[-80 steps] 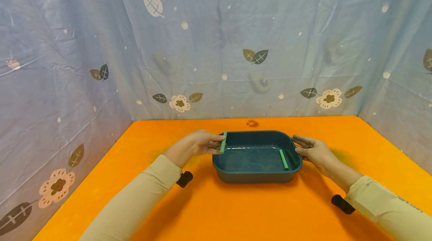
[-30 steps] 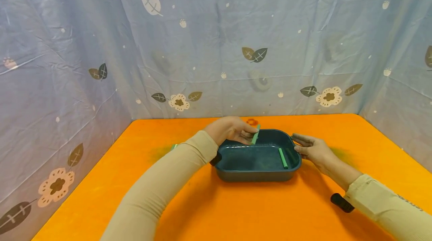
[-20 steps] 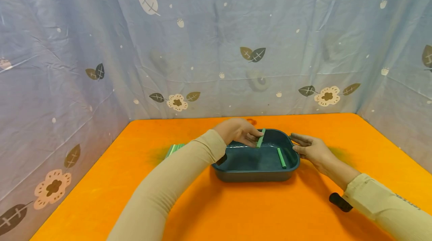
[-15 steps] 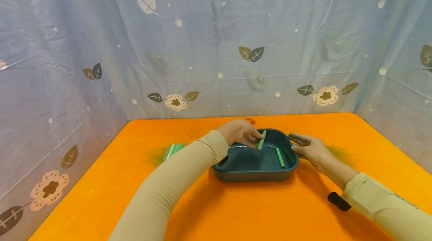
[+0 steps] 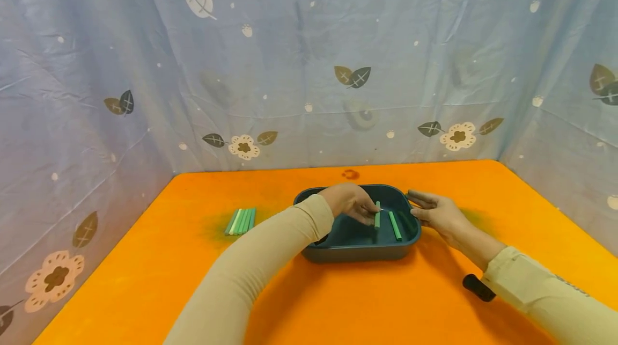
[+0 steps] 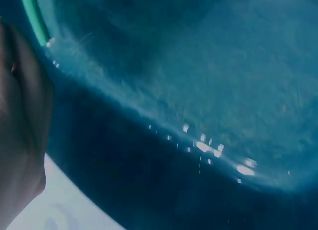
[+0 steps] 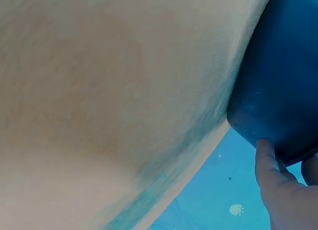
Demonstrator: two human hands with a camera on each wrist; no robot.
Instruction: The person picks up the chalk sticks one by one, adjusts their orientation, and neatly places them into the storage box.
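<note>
My left hand reaches down into a dark teal rectangular basin and pinches a green chalk-like stick, held nearly lengthwise to the view, low inside it. A second green stick lies on the basin's floor by the right wall. In the left wrist view part of a green stick shows past the hand's edge, close to the basin's inner wall. My right hand rests its extended fingers against the basin's right end. One fingertip touches the outer wall in the right wrist view.
Several green sticks, one paler, lie side by side on the orange tabletop, left of the basin. Green smudges mark the cloth near both sides. Patterned blue-grey curtains close off the back and both sides.
The left hand has carried its stick rightward across the basin, then lowered it inside beside the lying stick. The row of sticks has come into view. The right hand stays at the basin's end.
</note>
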